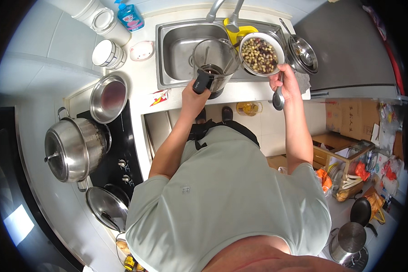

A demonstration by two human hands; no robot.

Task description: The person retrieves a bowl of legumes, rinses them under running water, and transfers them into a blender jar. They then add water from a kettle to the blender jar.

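My left hand (196, 98) grips the black handle of a clear blender jug (221, 76), held at the sink's front edge, partly over the basin. At its right, my right hand (285, 81) holds the rim of a white bowl (280, 47) of beans or peanuts in dark liquid. A metal spoon (278, 98) is also in that hand, its rounded end pointing down beside the palm. Behind the jug and bowl lies a yellow plastic item (250, 30), partly hidden. The stainless steel sink (173, 51) spreads behind the jug.
Two faucet spouts (215, 11) hang over the sink's back. Stacked metal bowls (304, 56) stand at the right. To the left are a steel basin (97, 91) with reddish liquid, a large lidded pot (68, 149) by the black cooktop (114, 142), white containers (114, 32) and a blue soap bottle (131, 17).
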